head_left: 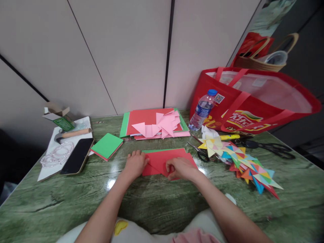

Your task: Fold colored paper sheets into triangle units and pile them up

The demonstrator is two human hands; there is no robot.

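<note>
A red sheet of paper (162,158) lies on the green marble table (157,202) in front of me, over a green sheet whose edge shows behind it. My left hand (135,163) presses flat on the paper's left edge, fingers stretched out. My right hand (181,167) is curled, pinching a folded flap of the red paper near its lower middle.
Behind lie a stack of red, green and pink papers with pink folded pieces (159,126). A small green pad (106,145), phone (77,156), hammer (73,134) and beads (57,153) sit left. Right: folded colourful stars (243,160), scissors (272,147), water bottle (202,109), red bag (253,101).
</note>
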